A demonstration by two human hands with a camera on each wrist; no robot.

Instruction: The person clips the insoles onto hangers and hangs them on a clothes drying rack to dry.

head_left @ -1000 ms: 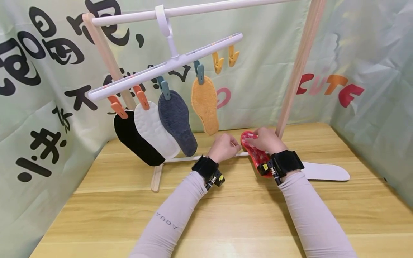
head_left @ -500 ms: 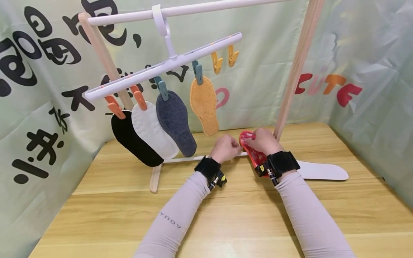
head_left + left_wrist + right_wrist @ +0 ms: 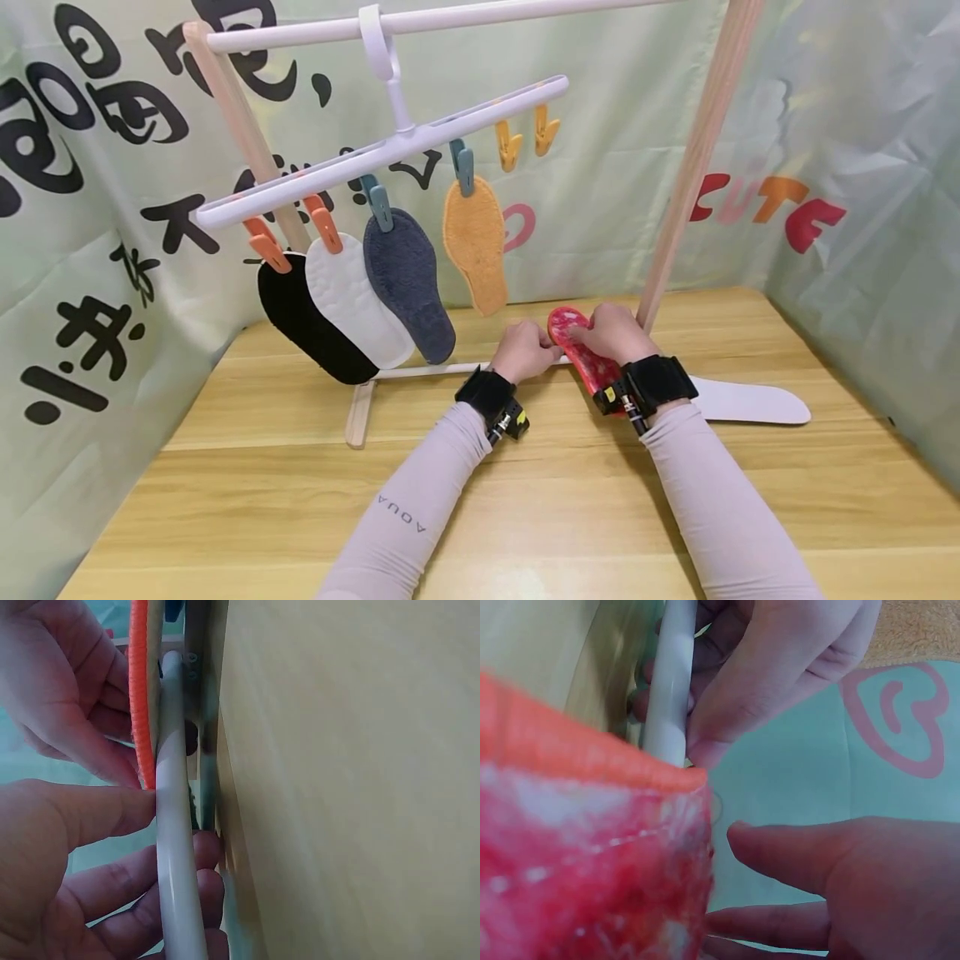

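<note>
A red patterned insole (image 3: pixel 592 360) with an orange edge (image 3: pixel 585 750) slants over the rack's thin lower white rod (image 3: pixel 174 825). My right hand (image 3: pixel 618 333) grips the insole along its right side near the far end, fingers partly hidden behind it. My left hand (image 3: pixel 525 350) is at the insole's left edge. In the left wrist view, its thumb tip (image 3: pixel 142 810) meets the end of the insole, and its curled fingers pass behind the rod. I cannot tell whether the left hand holds the insole or the rod.
Black (image 3: pixel 307 317), white (image 3: pixel 356 300), dark grey (image 3: pixel 411 283) and orange (image 3: pixel 476 246) insoles hang clipped from a white hanger (image 3: pixel 405 142). Two yellow clips (image 3: pixel 508 147) hold nothing. A white insole (image 3: pixel 750 401) lies beyond my right wrist. A wooden post (image 3: pixel 697 167) rises behind it.
The red insole has shifted slightly left and its far end has come closer to my left fingertips, with the right hand holding on. The left hand has barely moved.
</note>
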